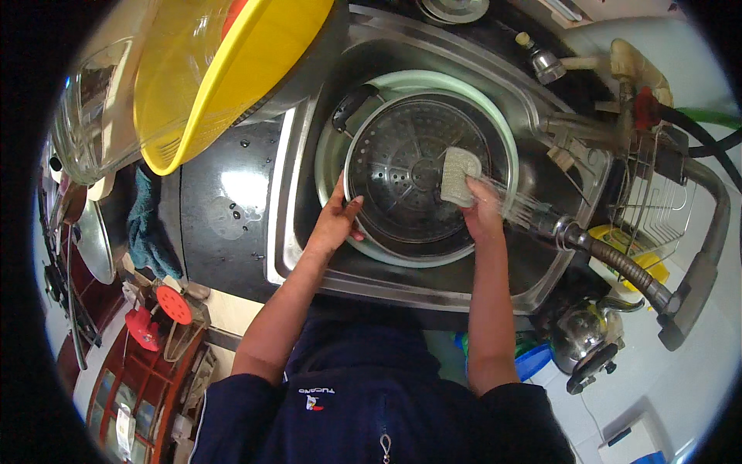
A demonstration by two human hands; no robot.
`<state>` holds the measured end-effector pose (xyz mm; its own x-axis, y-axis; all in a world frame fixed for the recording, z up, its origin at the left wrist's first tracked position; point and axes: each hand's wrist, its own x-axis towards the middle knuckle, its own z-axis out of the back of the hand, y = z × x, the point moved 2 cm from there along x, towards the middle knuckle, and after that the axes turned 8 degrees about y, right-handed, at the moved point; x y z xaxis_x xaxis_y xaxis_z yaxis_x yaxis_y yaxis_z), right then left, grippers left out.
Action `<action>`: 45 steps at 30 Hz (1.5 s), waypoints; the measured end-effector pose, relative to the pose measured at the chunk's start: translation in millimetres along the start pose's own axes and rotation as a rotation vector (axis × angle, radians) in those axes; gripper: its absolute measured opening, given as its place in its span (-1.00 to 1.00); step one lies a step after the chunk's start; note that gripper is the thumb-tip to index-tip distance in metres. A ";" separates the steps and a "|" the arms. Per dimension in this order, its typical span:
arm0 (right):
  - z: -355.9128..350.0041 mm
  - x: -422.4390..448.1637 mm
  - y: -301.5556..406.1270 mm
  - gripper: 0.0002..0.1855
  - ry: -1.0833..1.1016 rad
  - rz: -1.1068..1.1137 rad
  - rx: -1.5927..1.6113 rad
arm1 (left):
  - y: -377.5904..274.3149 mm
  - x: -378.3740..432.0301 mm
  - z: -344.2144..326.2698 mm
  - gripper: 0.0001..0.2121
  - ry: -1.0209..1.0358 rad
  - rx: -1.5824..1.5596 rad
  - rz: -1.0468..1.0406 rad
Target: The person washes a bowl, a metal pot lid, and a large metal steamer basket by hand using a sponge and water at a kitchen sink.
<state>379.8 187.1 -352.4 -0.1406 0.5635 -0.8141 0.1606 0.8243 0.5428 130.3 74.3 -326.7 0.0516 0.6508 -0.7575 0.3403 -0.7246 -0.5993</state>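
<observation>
My left hand [339, 216] grips the lower left rim of a round metal steamer pot [400, 133], whose perforated base faces up. A black side handle [353, 107] sticks out at its upper left. In my right hand [484, 211] is a pale, mesh-covered sponge [459, 177], held over the right half of the pot. Water sprays from the faucet head [559, 229] onto that hand. Beneath the pot lies a pale green basin [507, 122], inside the stainless steel sink [371, 284].
A yellow plastic basin [197, 116] and a clear glass vessel [87, 139] rise at the upper left. Water drops dot the black counter [226, 255]. A wire rack [666, 197] and a metal kettle [585, 336] stand at the right. A teal cloth [148, 226] hangs left.
</observation>
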 end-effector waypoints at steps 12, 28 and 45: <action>-91.3 66.9 -13.7 -0.46 -0.646 0.818 -1.387 | 7.6 3.7 1.4 -0.36 0.030 0.041 -0.012; 16.4 9.5 54.7 -0.63 0.336 0.340 -1.442 | -2.1 -0.5 -4.0 -0.46 0.003 -0.017 -0.066; -124.3 -4.7 -65.3 -0.72 0.231 0.956 -1.534 | 9.0 5.1 5.8 -0.44 0.045 0.019 0.011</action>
<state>248.6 137.3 -358.3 -0.6881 0.7041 -0.1754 -0.6620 -0.5101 0.5492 128.2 69.8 -337.5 0.0971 0.6522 -0.7518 0.3215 -0.7354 -0.5965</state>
